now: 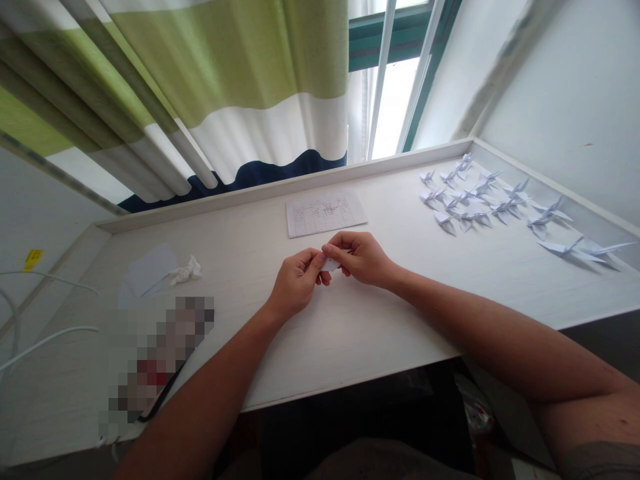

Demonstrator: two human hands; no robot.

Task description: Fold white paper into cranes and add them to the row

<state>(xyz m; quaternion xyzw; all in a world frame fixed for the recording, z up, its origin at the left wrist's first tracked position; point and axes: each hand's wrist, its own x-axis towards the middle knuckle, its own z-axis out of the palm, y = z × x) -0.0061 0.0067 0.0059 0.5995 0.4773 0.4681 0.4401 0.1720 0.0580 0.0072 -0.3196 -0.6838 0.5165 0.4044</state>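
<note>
Paper pinched between left fingers and right fingers

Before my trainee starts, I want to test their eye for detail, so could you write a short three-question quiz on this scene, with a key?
1. True or false: the left hand and right hand both hold the small white paper.
2. Where on the desk do the folded paper birds lie? A) left B) right C) front middle
3. Name the flat thing just beyond the hands.

Key: 1. True; 2. B; 3. printed sheet.
</note>
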